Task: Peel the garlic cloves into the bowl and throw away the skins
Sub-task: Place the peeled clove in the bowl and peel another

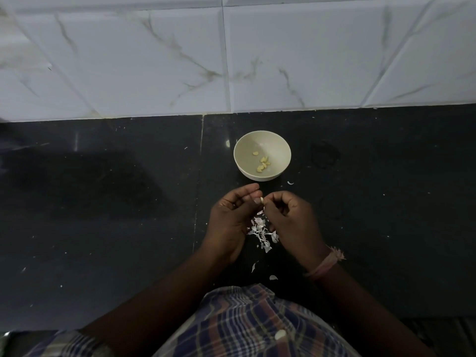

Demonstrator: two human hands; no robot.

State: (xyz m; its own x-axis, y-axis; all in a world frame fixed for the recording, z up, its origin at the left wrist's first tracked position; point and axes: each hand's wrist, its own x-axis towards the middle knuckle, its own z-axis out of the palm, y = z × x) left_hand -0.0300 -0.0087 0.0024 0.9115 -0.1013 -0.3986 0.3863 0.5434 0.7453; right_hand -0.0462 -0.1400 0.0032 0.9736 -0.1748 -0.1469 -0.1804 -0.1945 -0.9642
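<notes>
Two hands meet just in front of a small cream bowl (pixel 262 140) on a dark stone counter (pixel 103 202). The left hand (pixel 231 220) has its fingers curled inward, and its thumb and fingertips pinch a pale garlic clove (pixel 261 200). The right hand (pixel 291 217) is curled as well, with its fingertips closing on the same clove from the other side; the light is dim, so whether it grips the clove itself or a bit of skin on it is hard to tell. Several peeled yellowish cloves (pixel 263 163) lie in the bottom of the bowl. Below the hands, a loose heap of white garlic skins (pixel 262 234) lies on the counter between the wrists, with a few stray flakes (pixel 273 277) nearer the person's checked shirt (pixel 252 323). A pinkish thread band (pixel 325 265) circles the right wrist. Behind the counter runs a white marbled tile wall (pixel 283 55).
</notes>
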